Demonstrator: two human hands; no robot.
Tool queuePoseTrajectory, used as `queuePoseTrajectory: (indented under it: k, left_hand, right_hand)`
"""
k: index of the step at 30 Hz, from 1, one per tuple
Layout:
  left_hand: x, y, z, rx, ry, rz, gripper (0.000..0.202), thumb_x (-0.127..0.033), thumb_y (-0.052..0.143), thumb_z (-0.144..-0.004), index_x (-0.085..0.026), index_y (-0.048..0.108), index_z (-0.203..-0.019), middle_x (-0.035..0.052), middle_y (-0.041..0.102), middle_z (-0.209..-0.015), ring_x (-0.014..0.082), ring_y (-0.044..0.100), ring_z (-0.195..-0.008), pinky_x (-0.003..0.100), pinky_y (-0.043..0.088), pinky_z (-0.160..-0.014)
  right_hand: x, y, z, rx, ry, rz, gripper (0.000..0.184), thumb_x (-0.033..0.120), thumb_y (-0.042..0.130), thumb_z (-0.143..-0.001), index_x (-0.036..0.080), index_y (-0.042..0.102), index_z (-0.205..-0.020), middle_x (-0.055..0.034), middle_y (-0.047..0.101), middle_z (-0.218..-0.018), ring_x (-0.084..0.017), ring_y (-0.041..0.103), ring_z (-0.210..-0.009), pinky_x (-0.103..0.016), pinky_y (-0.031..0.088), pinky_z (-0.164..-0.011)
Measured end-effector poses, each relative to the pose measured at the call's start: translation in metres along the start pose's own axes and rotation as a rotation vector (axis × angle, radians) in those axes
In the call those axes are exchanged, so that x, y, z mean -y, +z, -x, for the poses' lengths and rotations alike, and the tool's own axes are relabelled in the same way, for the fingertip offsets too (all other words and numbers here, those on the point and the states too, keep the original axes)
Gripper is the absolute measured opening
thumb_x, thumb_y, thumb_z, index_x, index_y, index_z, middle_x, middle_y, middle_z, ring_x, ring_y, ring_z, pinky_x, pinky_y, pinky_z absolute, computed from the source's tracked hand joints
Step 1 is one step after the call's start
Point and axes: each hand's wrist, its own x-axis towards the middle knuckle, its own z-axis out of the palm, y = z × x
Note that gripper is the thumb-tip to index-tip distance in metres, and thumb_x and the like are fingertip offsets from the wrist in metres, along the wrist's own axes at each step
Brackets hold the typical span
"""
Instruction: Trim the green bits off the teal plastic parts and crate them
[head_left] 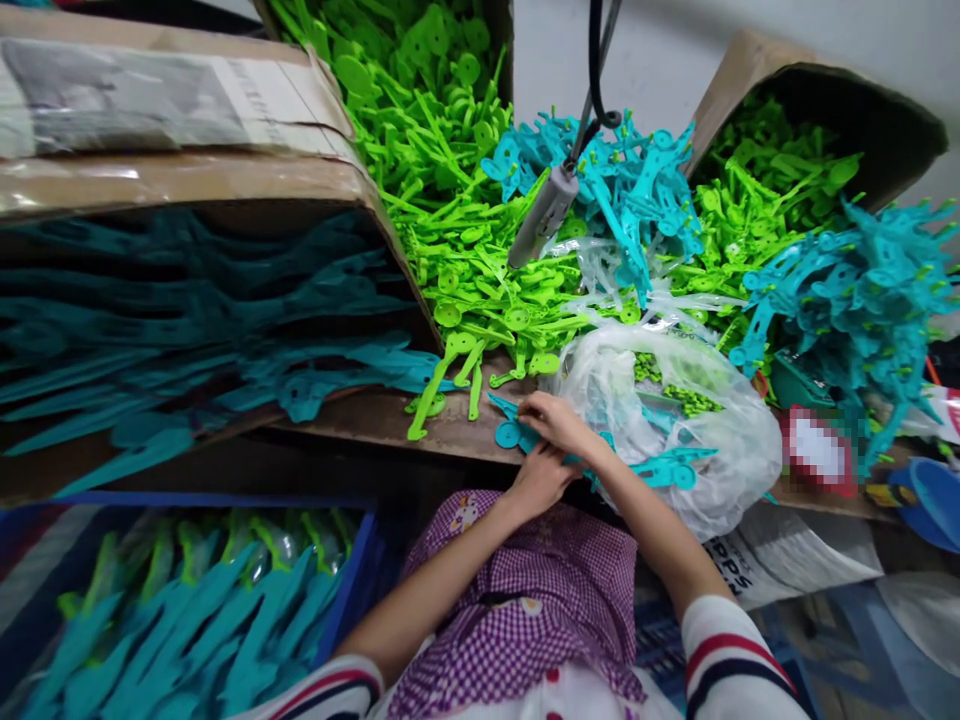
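A flat teal plastic part point(508, 433) with a round disc end lies at the bench's front edge, partly covered by my fingers. My right hand point(556, 420) reaches in from the right, its fingers closed on this part from above. Just below, my left hand point(538, 483) is closed around the near side of the same part, and the two hands overlap. More teal pieces point(675, 468) lie right of my hands, against a clear plastic bag point(720, 500) holding small green pieces point(688, 400). A few long lime-green plastic pieces point(431, 392) lie to the left.
A carton point(225, 185) of teal parts stands at left. Heaped lime-green parts point(480, 265) spill from boxes behind. A grey-handled tool point(544, 215) hangs over the bench. Teal assemblies point(847, 290) pile up at right. A blue crate point(360, 560) of teal-and-green pieces sits low left.
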Motion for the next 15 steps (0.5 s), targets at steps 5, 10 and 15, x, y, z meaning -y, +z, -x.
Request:
queuePoseTrajectory:
  k: [5,10,15]
  left_hand:
    - [0.002,0.002,0.001,0.015,-0.005,0.018,0.025,-0.028,0.053,-0.096,-0.026,0.074,-0.109,0.0094,0.069,-0.114,0.0302,0.058,-0.116,0.049,0.041,-0.104]
    - [0.008,0.016,0.001,0.07,-0.017,0.052,0.033,-0.019,0.046,-0.096,-0.022,0.067,-0.121,0.0101,0.069,-0.118,0.031,0.062,-0.111,0.046,0.047,-0.098]
    - [0.01,0.024,0.0,0.049,-0.069,0.08,0.04,-0.022,0.042,-0.097,-0.015,0.057,-0.134,0.014,0.064,-0.13,0.0332,0.059,-0.117,0.047,0.046,-0.102]
  right_hand:
    - [0.008,0.004,-0.002,-0.055,0.078,0.074,0.013,0.026,0.058,-0.097,0.017,0.065,-0.104,-0.0047,0.067,-0.1,-0.015,0.062,-0.092,-0.025,0.045,-0.083]
    - [0.019,0.012,-0.008,-0.006,0.122,0.274,0.013,0.026,0.055,-0.099,0.016,0.064,-0.1,-0.0066,0.066,-0.1,-0.017,0.062,-0.089,-0.026,0.044,-0.076]
    - [0.027,0.023,-0.012,0.069,0.144,0.491,0.018,0.027,0.048,-0.102,0.017,0.062,-0.105,-0.0103,0.065,-0.102,-0.02,0.061,-0.085,-0.028,0.041,-0.07]
